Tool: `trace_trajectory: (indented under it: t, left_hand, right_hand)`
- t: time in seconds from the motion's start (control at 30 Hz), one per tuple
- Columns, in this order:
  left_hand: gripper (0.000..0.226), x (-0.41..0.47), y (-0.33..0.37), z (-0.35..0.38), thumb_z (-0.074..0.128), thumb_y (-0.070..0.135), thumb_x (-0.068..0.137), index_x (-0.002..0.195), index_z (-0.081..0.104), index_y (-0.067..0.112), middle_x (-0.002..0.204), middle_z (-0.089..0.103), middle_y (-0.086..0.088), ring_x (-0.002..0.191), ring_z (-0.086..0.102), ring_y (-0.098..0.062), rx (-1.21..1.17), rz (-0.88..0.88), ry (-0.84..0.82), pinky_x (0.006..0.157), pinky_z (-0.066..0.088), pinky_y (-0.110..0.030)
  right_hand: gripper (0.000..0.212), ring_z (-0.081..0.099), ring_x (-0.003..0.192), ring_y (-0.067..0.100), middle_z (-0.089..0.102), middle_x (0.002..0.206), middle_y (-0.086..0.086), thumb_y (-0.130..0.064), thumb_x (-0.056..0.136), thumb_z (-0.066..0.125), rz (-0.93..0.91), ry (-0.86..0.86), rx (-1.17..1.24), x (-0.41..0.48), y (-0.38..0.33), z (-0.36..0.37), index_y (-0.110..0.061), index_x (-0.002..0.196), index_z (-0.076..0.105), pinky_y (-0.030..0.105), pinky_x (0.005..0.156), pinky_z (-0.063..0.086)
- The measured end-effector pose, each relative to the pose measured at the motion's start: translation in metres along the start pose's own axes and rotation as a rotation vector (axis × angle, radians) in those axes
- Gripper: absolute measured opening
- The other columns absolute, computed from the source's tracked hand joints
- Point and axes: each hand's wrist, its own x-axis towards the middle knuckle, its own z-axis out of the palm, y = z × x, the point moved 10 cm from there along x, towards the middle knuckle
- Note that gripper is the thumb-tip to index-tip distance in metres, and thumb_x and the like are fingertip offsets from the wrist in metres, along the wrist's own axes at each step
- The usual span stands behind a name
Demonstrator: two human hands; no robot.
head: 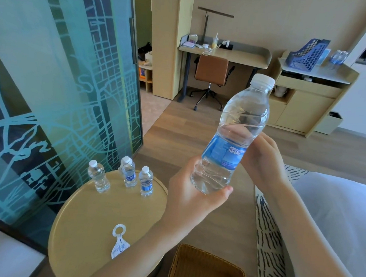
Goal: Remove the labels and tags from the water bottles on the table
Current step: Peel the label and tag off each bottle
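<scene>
I hold a clear water bottle (237, 128) with a white cap, tilted up to the right in front of me. A blue label (223, 152) wraps its middle. My left hand (193, 194) grips the bottle's base from below. My right hand (263, 157) touches the label's right side from behind. On the round wooden table (84, 222) stand three more bottles: one bare (98, 176) and two with blue labels (129, 173) (146, 182); the middle one has a neck tag. A loose white tag (119, 241) lies on the table's near side.
A wicker basket (205, 266) with blue scraps sits below my arms. A patterned glass partition (63, 100) rises left of the table. White bedding (333, 209) lies to the right. A desk, chair (211, 72) and cabinet stand across the room.
</scene>
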Motion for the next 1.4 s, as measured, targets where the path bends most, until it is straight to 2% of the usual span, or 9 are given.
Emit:
trace_trajectory:
  t: [0.23, 0.4, 0.47, 0.6, 0.8, 1.03, 1.17, 1.3, 1.4]
  left_hand:
    - [0.044, 0.003, -0.002, -0.003, 0.085, 0.037, 0.065, 0.103, 0.063, 0.035, 0.092, 0.071, 0.019, 0.09, 0.068, -0.003, 0.014, 0.013, 0.023, 0.073, 0.046, -0.005]
    - [0.047, 0.003, -0.008, 0.0, 0.084, 0.042, 0.063, 0.104, 0.062, 0.035, 0.092, 0.071, 0.018, 0.09, 0.068, -0.006, 0.018, -0.01, 0.022, 0.074, 0.047, -0.007]
    - [0.046, 0.003, -0.009, 0.0, 0.084, 0.041, 0.063, 0.103, 0.061, 0.037, 0.091, 0.071, 0.021, 0.089, 0.068, -0.003, 0.026, -0.01, 0.03, 0.072, 0.046, -0.005]
    - [0.049, 0.002, -0.014, 0.002, 0.083, 0.043, 0.064, 0.108, 0.063, 0.032, 0.092, 0.07, 0.022, 0.089, 0.068, -0.003, 0.033, -0.012, 0.034, 0.073, 0.048, -0.006]
    - [0.049, 0.003, -0.019, 0.003, 0.086, 0.037, 0.065, 0.108, 0.062, 0.027, 0.09, 0.069, 0.02, 0.087, 0.068, -0.003, 0.047, -0.015, 0.035, 0.071, 0.047, -0.006]
    - [0.057, 0.007, -0.028, 0.011, 0.08, 0.05, 0.067, 0.116, 0.055, 0.035, 0.103, 0.066, 0.023, 0.099, 0.065, 0.0, 0.068, -0.066, -0.122, 0.079, 0.048, -0.01]
    - [0.055, 0.018, -0.02, 0.008, 0.064, 0.056, 0.083, 0.131, 0.053, 0.031, 0.126, 0.063, 0.019, 0.12, 0.057, -0.002, -0.077, -0.053, -0.198, 0.101, 0.043, -0.027]
    - [0.028, 0.039, 0.001, -0.005, 0.063, 0.031, 0.095, 0.121, 0.066, 0.022, 0.119, 0.071, 0.009, 0.117, 0.063, -0.014, -0.144, 0.05, -0.13, 0.104, 0.046, -0.039]
    - [0.014, 0.05, -0.001, -0.012, 0.063, 0.025, 0.096, 0.104, 0.073, 0.024, 0.1, 0.077, 0.006, 0.101, 0.07, -0.012, -0.204, 0.037, -0.085, 0.092, 0.052, -0.031]
  right_hand:
    - [0.033, 0.065, 0.117, 0.037, 0.07, 0.121, 0.02, -0.005, 0.1, 0.043, 0.01, 0.052, -0.052, -0.003, -0.003, -0.004, 0.005, 0.119, 0.068, 0.058, 0.104, 0.048]
    - [0.046, 0.063, 0.11, 0.031, 0.067, 0.12, 0.014, -0.024, 0.095, 0.039, 0.016, 0.02, 0.108, 0.001, -0.015, 0.002, -0.001, 0.131, 0.055, 0.05, 0.096, 0.05]
    - [0.058, 0.058, 0.118, 0.036, 0.06, 0.129, 0.022, -0.031, 0.093, 0.046, -0.028, 0.044, 0.025, 0.006, -0.028, -0.001, 0.004, 0.139, 0.048, 0.057, 0.102, 0.046]
    - [0.063, 0.064, 0.114, 0.035, 0.067, 0.121, 0.016, -0.035, 0.087, 0.062, -0.103, 0.042, -0.19, 0.007, -0.043, 0.004, 0.006, 0.134, 0.053, 0.051, 0.095, 0.052]
    - [0.052, 0.069, 0.111, 0.034, 0.073, 0.113, 0.01, -0.029, 0.087, 0.069, -0.098, 0.079, -0.192, 0.006, -0.045, 0.001, 0.002, 0.129, 0.061, 0.052, 0.094, 0.054]
    - [0.056, 0.071, 0.105, 0.035, 0.075, 0.108, 0.014, -0.032, 0.079, 0.078, -0.153, 0.211, -0.185, 0.0, -0.05, -0.006, 0.0, 0.123, 0.067, 0.055, 0.094, 0.056]
    - [0.055, 0.071, 0.104, 0.037, 0.075, 0.107, 0.015, -0.03, 0.078, 0.079, -0.18, 0.234, -0.157, -0.002, -0.052, -0.008, 0.001, 0.122, 0.067, 0.053, 0.092, 0.057]
    - [0.054, 0.072, 0.101, 0.036, 0.076, 0.104, 0.013, -0.031, 0.077, 0.08, -0.177, 0.223, -0.166, -0.002, -0.052, -0.004, -0.002, 0.121, 0.069, 0.048, 0.088, 0.057]
    - [0.05, 0.072, 0.101, 0.036, 0.077, 0.103, 0.01, -0.031, 0.077, 0.081, -0.175, 0.216, -0.153, -0.005, -0.05, -0.004, -0.006, 0.118, 0.071, 0.049, 0.089, 0.057]
